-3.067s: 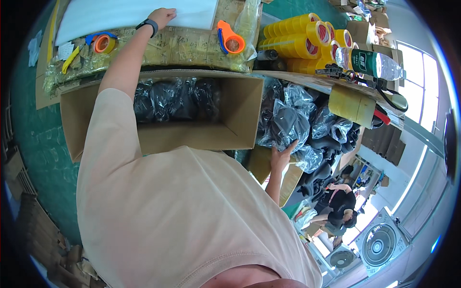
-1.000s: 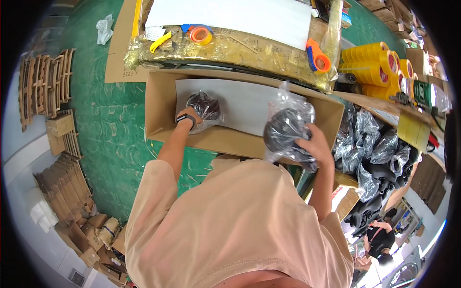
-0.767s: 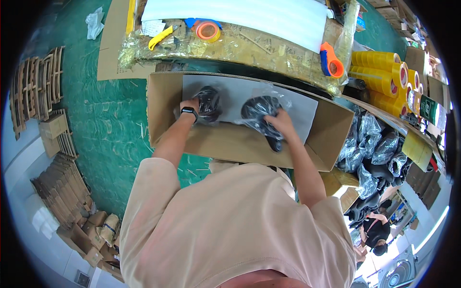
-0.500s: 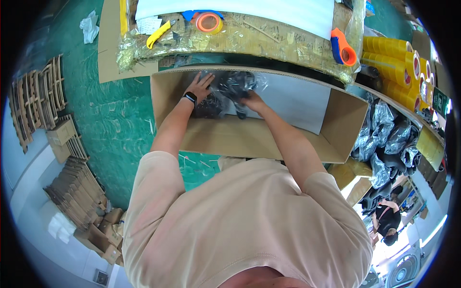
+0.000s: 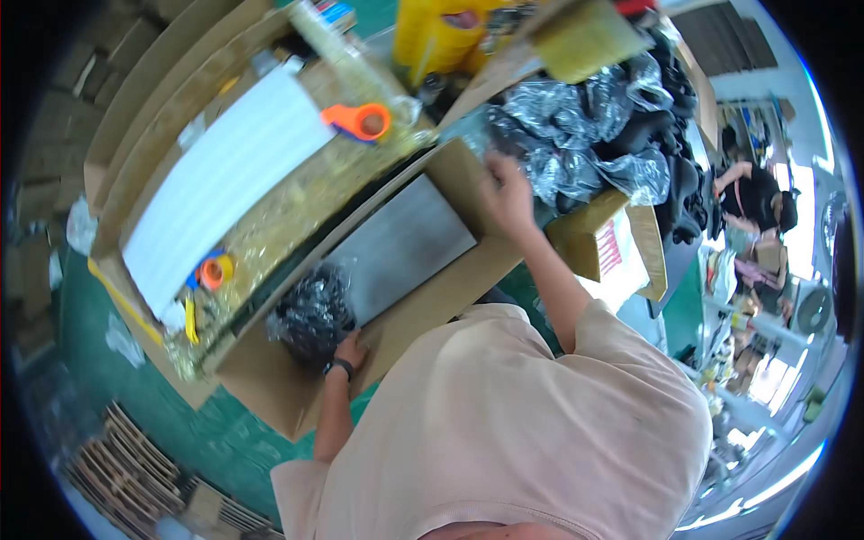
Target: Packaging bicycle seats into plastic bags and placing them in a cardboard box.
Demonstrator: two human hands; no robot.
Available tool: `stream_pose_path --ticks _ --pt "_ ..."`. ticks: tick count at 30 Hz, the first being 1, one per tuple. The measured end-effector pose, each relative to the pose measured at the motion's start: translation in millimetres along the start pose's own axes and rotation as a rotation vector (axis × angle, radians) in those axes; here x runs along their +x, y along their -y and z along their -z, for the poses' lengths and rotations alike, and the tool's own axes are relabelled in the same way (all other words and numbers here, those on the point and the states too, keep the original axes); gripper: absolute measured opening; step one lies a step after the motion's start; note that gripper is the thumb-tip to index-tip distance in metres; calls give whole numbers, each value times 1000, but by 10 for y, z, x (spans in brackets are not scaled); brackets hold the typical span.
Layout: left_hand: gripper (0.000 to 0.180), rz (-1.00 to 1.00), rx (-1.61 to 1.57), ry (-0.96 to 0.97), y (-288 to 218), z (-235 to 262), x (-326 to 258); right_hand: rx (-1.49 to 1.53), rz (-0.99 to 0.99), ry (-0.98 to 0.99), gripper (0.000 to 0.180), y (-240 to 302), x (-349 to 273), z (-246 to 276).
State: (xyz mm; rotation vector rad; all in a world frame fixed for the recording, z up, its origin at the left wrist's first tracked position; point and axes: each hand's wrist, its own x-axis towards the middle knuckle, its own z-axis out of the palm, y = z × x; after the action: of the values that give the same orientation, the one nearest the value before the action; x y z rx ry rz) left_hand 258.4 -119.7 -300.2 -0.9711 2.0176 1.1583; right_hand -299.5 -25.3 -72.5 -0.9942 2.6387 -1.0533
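A long open cardboard box (image 5: 409, 315) lies at an angle in front of me. In its left end sits a black bundle in clear plastic (image 5: 315, 310), and a grey-white flat sheet (image 5: 405, 247) lines part of the inside. My left hand (image 5: 349, 349), with a dark band on the wrist, is at the bundle's near side by the box's near wall; its partly visible fingers look loosely stretched. My right hand (image 5: 508, 193) is over the box's right end, close to a heap of black plastic-wrapped items (image 5: 576, 126). Motion smears its fingers, so its grip is unclear.
Beyond the box, a worktable edged with clear tape (image 5: 288, 211) holds a white foam sheet (image 5: 229, 184), an orange tape dispenser (image 5: 360, 121), another dispenser (image 5: 214, 270) and a yellow cutter (image 5: 191, 321). Yellow rolls (image 5: 436, 40) stand behind. Another person (image 5: 760, 193) is at far right.
My view has turned to the right. My right hand has left the bundle and moved right toward the wrapped heap. My left hand has shifted to the bundle's near side.
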Motion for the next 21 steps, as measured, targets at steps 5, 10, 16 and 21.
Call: stream_pose_path --ticks 5,10,16,21 --pt "68 -47 19 -214 -1561 588 21 -553 -565 32 111 -2070 453 1091" --pt "61 -249 21 -421 -3367 1025 178 -219 -1111 -166 133 -3436 367 756" --pt "54 -500 -187 -386 -5528 1192 288 379 -1276 -207 154 -3135 333 1001" --pt "54 -444 -646 -188 -6572 993 444 1724 -1357 -250 25 -3031 220 1817"
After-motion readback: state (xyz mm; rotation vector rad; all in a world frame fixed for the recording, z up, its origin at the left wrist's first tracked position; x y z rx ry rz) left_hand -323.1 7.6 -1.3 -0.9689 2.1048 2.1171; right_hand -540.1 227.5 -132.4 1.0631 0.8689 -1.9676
